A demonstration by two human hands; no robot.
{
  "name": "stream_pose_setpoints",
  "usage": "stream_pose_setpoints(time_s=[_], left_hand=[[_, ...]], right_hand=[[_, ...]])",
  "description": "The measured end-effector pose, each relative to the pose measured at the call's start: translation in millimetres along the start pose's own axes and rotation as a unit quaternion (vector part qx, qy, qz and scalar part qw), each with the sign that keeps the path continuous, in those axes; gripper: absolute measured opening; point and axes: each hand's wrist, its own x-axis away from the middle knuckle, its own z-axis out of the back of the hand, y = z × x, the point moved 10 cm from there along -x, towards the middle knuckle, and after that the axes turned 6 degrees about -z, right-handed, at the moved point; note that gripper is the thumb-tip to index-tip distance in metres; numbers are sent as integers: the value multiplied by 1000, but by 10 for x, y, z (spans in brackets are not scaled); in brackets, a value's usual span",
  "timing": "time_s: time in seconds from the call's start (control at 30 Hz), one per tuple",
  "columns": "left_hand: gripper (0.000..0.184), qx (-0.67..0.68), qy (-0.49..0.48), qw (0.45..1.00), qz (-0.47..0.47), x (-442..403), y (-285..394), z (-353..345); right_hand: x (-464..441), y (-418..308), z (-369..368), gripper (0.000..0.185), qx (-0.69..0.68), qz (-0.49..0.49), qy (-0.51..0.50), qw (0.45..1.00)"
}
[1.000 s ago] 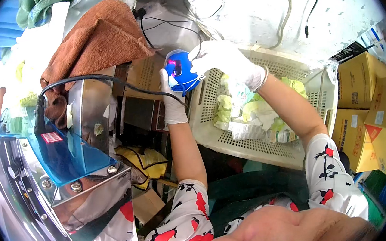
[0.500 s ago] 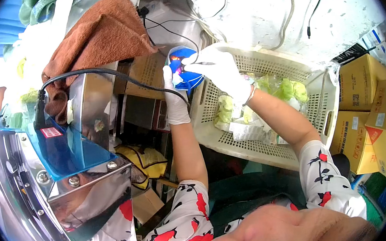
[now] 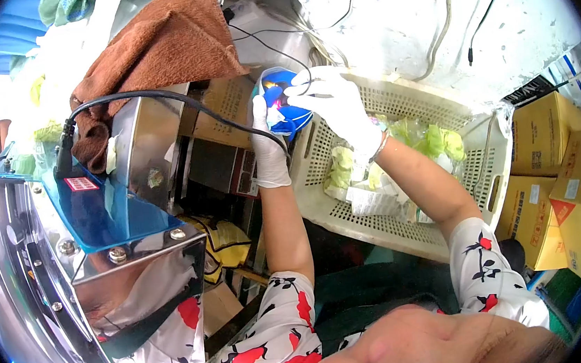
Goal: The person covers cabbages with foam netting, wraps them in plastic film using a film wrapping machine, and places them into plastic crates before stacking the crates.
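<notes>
Both my hands wear thin white gloves. My left hand (image 3: 269, 141) is closed around the near left side of a blue open-topped package (image 3: 293, 122), its thumb pointing up along the edge. Inside the package show bright blue, yellow and pink patches; what they are I cannot make out. My right hand (image 3: 339, 103) is at the package's right side, fingers stretched out and apart over the opening, with nothing visible in them. Below that hand stands a cream plastic basket (image 3: 328, 209) with leafy greens (image 3: 440, 141) and white printed wrappers (image 3: 373, 200).
A black cable (image 3: 178, 101) arches across on the left, above a shiny metal machine (image 3: 147, 286) with a blue cover (image 3: 108, 209). A brown towel (image 3: 158, 44) drapes behind it. Yellow cardboard boxes (image 3: 541, 129) are stacked at the right, beside the basket. Thin wires hang along the white wall.
My right hand's fingers have drawn slightly up and spread from the package's opening. My left hand still holds the package. The whole view has shifted a little.
</notes>
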Motion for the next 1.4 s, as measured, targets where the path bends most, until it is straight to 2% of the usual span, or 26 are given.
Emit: stream_pose_setpoints(time_s=[0.2,0.3,0.5,0.6,0.7,0.8,0.9,1.0,1.3,1.4], left_hand=[[61,-24,14,1000,-8,23,22,23],[62,-17,6,1000,-13,12,29,8],[62,25,14,999,-25,39,155,-169],[54,31,7,998,-46,13,182,-142],[51,20,30,999,-28,41,163,-101],[48,28,10,999,-31,40,172,-178],[47,1,26,1000,-9,15,150,-102],[46,23,0,999,23,44,140,-160],[54,19,3,998,58,78,82,-148],[51,6,7,999,47,74,94,-120]], right_hand=[[20,60,-17,20,-29,-25,-5,999],[17,134,-26,20,-81,-86,-7,993],[8,79,-33,20,-79,-65,-29,994],[20,75,-38,20,-97,-68,-27,993],[34,53,-39,20,-75,-57,-18,995],[60,-44,-19,19,-6,13,4,1000],[76,43,-30,17,-85,-49,-13,995],[-3,-24,-20,17,-63,-50,-54,995],[-30,-81,15,16,-8,30,-60,998],[-51,-85,13,15,-11,-3,-71,997]])
